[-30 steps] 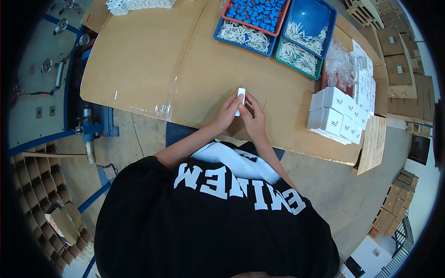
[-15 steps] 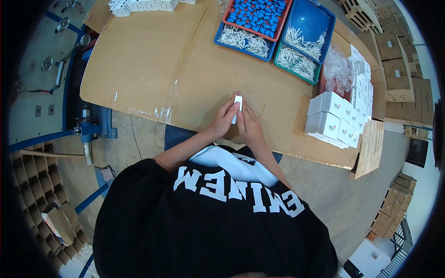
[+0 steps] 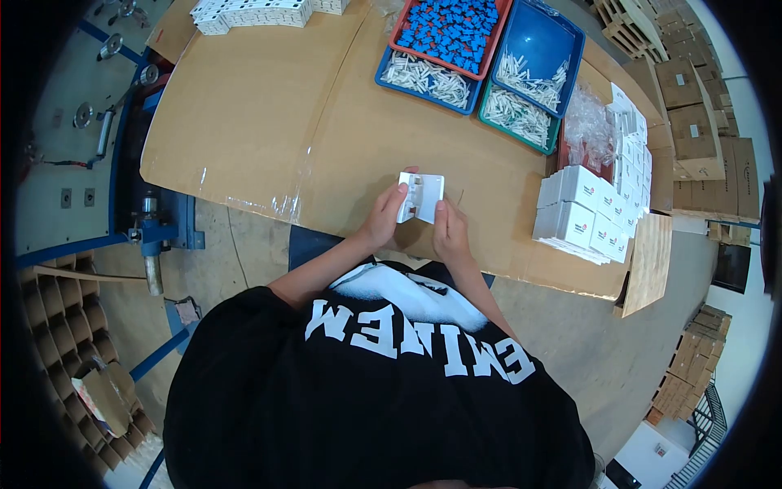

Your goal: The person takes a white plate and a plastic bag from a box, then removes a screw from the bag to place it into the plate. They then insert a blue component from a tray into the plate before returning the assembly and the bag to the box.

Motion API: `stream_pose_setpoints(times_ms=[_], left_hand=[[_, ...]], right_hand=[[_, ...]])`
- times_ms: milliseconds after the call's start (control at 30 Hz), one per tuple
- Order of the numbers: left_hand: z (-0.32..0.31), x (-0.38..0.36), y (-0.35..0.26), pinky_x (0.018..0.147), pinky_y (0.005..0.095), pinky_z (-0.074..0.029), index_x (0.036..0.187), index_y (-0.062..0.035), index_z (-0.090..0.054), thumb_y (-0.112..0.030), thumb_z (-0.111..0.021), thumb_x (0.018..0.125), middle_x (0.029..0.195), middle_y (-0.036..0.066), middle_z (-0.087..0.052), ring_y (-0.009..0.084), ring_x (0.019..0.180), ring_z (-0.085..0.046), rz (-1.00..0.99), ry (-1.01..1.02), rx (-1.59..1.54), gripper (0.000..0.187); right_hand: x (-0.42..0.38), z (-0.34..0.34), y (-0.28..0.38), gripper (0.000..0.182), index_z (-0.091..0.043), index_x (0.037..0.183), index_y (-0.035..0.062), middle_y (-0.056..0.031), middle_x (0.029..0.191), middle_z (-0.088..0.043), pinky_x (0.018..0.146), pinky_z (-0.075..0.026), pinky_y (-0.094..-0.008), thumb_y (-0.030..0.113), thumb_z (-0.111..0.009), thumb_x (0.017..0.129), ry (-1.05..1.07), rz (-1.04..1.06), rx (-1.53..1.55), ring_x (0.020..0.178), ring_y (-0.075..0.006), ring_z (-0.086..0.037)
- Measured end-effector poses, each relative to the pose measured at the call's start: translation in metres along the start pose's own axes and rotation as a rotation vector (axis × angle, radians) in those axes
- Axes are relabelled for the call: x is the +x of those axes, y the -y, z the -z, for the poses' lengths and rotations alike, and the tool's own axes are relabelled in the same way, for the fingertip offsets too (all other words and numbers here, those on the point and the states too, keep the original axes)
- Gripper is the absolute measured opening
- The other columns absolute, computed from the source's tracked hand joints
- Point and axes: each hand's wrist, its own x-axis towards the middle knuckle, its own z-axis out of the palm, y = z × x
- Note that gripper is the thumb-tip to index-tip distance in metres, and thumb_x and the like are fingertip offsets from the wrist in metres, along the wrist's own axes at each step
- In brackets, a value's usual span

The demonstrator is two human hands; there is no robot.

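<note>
Held in front of my chest over the cardboard-covered table is a white square plastic piece [image 3: 429, 198]. Its plain flat face lies toward the right, and a recessed side with small brownish details shows on the left. My left hand [image 3: 383, 217] grips the left edge, thumb on top. On the right edge, my right hand [image 3: 450, 232] pinches the piece between thumb and fingers. Most of the fingers are hidden underneath.
White boxes with a small red mark [image 3: 580, 213] are stacked at right beside clear plastic bags [image 3: 588, 122]. A red tray [image 3: 487, 59] of blue parts and a blue tray [image 3: 533, 33] of white slender parts stand at the back. White pieces [image 3: 252, 11] line the far left.
The white piece has turned from a narrow edge-on view to show its flat face and recessed side. My right hand has shifted slightly right and down, away from my left.
</note>
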Motion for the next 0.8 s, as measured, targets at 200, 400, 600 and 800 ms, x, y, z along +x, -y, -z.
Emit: stream_pose_setpoints(times_ms=[200,400,600,800], left_hand=[[0.001,0.013,0.005,0.101,0.0314,-0.046,0.155,-0.0042,-0.034,-0.030,-0.034,0.112,0.131,0.007,-0.057,0.0152,0.117,-0.056,-0.062,-0.013,0.029,0.050],[0.038,0.012,0.013,0.111,0.0377,-0.038,0.145,-0.0021,-0.040,-0.013,-0.054,0.099,0.137,0.013,-0.052,0.0237,0.130,-0.050,-0.234,-0.119,0.086,0.049],[0.050,-0.027,-0.020,0.120,0.0519,-0.026,0.148,-0.0034,-0.037,-0.026,-0.081,0.076,0.152,0.028,-0.034,0.0437,0.145,-0.031,-0.391,-0.246,1.191,0.088],[0.047,-0.022,-0.020,0.121,0.0541,-0.023,0.152,-0.0025,-0.037,-0.043,-0.086,0.071,0.149,0.025,-0.040,0.0410,0.142,-0.035,-0.383,-0.019,1.577,0.103]], right_hand=[[0.003,0.006,-0.034,0.037,-0.064,0.114,-0.0056,-0.0158,0.096,-0.070,0.075,-0.054,-0.0368,0.023,-0.041,0.110,-0.206,-0.200,0.128,0.087,-0.0245,-0.070],[0.003,0.026,-0.059,0.040,-0.069,0.103,-0.0006,-0.0104,0.078,-0.069,0.057,-0.052,-0.0272,0.031,-0.046,0.109,-0.385,-0.536,0.624,0.065,-0.0120,-0.066],[-0.018,0.057,-0.055,0.029,-0.069,0.104,-0.0010,-0.0153,0.094,-0.073,0.068,-0.057,-0.0404,0.025,-0.056,0.103,-0.082,-0.600,-0.301,0.072,-0.0295,-0.071],[-0.005,0.038,-0.078,0.034,-0.066,0.127,0.0038,-0.0174,0.148,-0.051,0.105,-0.047,-0.0416,0.015,-0.063,0.095,-0.288,-0.016,-0.493,0.131,-0.0373,-0.053]])
